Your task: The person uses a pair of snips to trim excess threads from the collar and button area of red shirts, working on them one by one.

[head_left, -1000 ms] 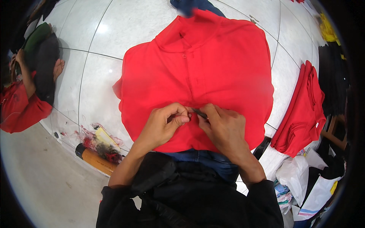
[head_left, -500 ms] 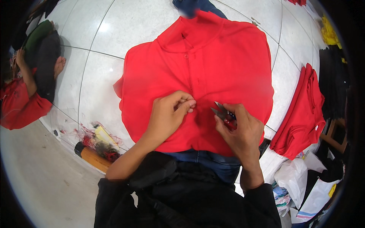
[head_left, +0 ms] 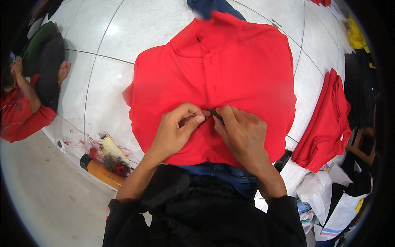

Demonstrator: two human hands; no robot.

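A red collared shirt (head_left: 255, 66) lies spread over my lap, its collar pointing away from me and its buttoned front running down the middle. At the lower end of that front, my left hand (head_left: 173, 129) is closed in a pinch; what sits between its fingertips is too small to make out. Close against it, my right hand (head_left: 242, 131) is wrapped round a pair of thread snips (head_left: 214, 113). Only the dark blade tip of the snips shows, touching or nearly touching my left fingertips. The handles are hidden under my right fingers.
Left of me, loose thread scraps (head_left: 109, 154) lie beside an orange cylinder (head_left: 103, 173) with a black end. Folded red garments (head_left: 323, 123) and a white plastic bag (head_left: 317, 187) are on the right. Another person (head_left: 29, 99) sits at the far left on the tiled floor.
My right hand has moved left with the snips, bringing them up to my left fingertips. The snips' blades were apart and visible before; now they are mostly covered. The shirt stays put.
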